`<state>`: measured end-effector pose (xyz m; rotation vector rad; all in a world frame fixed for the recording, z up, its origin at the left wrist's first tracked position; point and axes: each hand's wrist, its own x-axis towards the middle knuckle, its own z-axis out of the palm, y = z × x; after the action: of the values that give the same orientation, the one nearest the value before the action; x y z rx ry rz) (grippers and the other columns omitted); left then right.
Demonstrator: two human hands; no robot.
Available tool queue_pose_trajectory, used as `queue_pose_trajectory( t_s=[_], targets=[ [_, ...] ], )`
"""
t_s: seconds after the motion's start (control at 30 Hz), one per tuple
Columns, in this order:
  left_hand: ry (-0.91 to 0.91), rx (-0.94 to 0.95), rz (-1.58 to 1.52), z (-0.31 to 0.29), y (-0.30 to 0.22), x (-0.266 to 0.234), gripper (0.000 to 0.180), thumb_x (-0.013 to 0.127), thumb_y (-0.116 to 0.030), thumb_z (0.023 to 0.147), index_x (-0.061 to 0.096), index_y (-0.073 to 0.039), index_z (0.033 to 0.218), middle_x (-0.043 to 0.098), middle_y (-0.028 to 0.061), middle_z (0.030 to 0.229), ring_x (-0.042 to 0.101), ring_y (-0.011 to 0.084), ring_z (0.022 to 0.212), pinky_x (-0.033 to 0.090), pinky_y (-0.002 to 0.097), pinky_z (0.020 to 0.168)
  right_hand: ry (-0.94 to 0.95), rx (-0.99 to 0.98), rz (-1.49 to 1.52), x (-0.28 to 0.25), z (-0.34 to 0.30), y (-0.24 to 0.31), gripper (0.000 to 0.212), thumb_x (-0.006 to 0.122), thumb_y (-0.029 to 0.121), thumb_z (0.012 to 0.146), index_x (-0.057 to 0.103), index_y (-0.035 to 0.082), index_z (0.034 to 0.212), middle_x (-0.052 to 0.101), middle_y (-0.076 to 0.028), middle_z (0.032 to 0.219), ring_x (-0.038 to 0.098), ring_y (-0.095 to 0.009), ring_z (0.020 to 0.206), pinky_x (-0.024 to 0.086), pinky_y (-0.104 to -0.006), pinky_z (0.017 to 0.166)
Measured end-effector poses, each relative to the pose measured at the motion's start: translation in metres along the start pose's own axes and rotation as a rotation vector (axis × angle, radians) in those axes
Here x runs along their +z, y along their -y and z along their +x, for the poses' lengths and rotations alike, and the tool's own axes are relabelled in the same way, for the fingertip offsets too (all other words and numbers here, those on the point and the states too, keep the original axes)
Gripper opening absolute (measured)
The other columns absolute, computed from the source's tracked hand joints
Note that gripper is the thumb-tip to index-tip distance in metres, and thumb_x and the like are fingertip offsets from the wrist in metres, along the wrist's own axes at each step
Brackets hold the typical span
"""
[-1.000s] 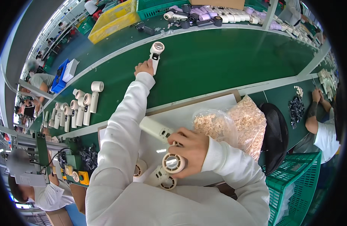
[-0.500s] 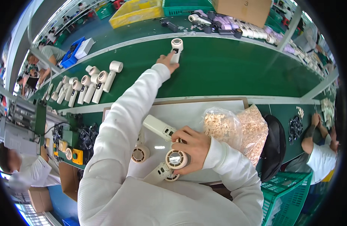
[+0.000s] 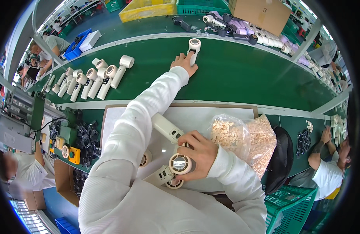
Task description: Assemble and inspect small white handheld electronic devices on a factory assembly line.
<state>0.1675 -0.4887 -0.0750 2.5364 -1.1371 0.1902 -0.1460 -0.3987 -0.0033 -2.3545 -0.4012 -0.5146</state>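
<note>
On the green belt ahead lies a white handheld fan (image 3: 194, 44), head pointing away from me. My left hand (image 3: 184, 63) is stretched out to it, fingers closed about its handle. Over the white work surface, my right hand (image 3: 200, 156) is curled around a round fan head (image 3: 180, 163) with a dark slotted ring and shiny centre. A white fan handle (image 3: 166, 126) reaches under those fingers from the upper left; its head is mostly hidden. Below lie another handle (image 3: 158, 176) and a fan head (image 3: 174, 182). One more fan head (image 3: 145, 158) shows partly beside my left sleeve.
Several white fans (image 3: 95, 80) lie in a row on the belt's left. Clear bags of small peach-coloured parts (image 3: 228, 130) sit right of my right hand, beside a black bag (image 3: 280, 156). A green crate (image 3: 291, 202) stands lower right. Co-workers sit on both sides.
The view has shifted slightly, so most things appear a little further right or higher. My left hand stays at the fan on the belt, and my right hand keeps its hold.
</note>
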Motion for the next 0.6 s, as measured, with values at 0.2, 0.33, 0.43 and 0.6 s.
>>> queue_pose_trajectory(
  t_s=[0.2,0.33,0.43,0.6],
  targets=[
    [-0.058,0.057,0.005,-0.001,-0.002,0.011,0.056,0.054,-0.040,0.085,0.043,-0.026,0.138,0.053,0.0107,0.114,0.055,0.0285,0.098,0.046,0.0384,0.084,-0.014,-0.004,-0.012,0.001,0.000,0.000,0.049,0.081,0.043,0.061,0.061,0.010,0.092,0.051,-0.006,0.106,0.050,-0.027,0.098,0.048,-0.0338,0.073],
    [-0.106,0.082,0.004,-0.001,-0.006,0.018,0.056,0.053,-0.040,0.086,0.043,-0.024,0.138,0.052,0.0109,0.114,0.055,0.0281,0.097,0.045,0.0376,0.084,-0.037,-0.004,-0.012,0.000,0.001,-0.001,0.050,0.081,0.043,0.060,0.061,0.009,0.090,0.051,-0.007,0.104,0.050,-0.027,0.097,0.047,-0.0334,0.073],
    [-0.163,0.110,0.030,-0.003,-0.008,0.023,0.055,0.052,-0.040,0.087,0.044,-0.023,0.139,0.052,0.0108,0.114,0.054,0.0276,0.097,0.044,0.0367,0.085,-0.065,-0.014,-0.012,-0.001,0.001,-0.003,0.050,0.084,0.044,0.059,0.061,0.009,0.086,0.052,-0.007,0.102,0.051,-0.026,0.092,0.046,-0.0325,0.072],
    [-0.089,0.082,0.042,-0.003,-0.021,0.019,0.056,0.049,-0.040,0.090,0.040,-0.024,0.142,0.051,0.0097,0.116,0.053,0.0277,0.100,0.044,0.0355,0.090,-0.064,0.014,-0.021,0.000,-0.001,-0.005,0.049,0.080,0.043,0.061,0.061,0.010,0.092,0.051,-0.007,0.105,0.050,-0.027,0.098,0.048,-0.0341,0.073]
  ],
)
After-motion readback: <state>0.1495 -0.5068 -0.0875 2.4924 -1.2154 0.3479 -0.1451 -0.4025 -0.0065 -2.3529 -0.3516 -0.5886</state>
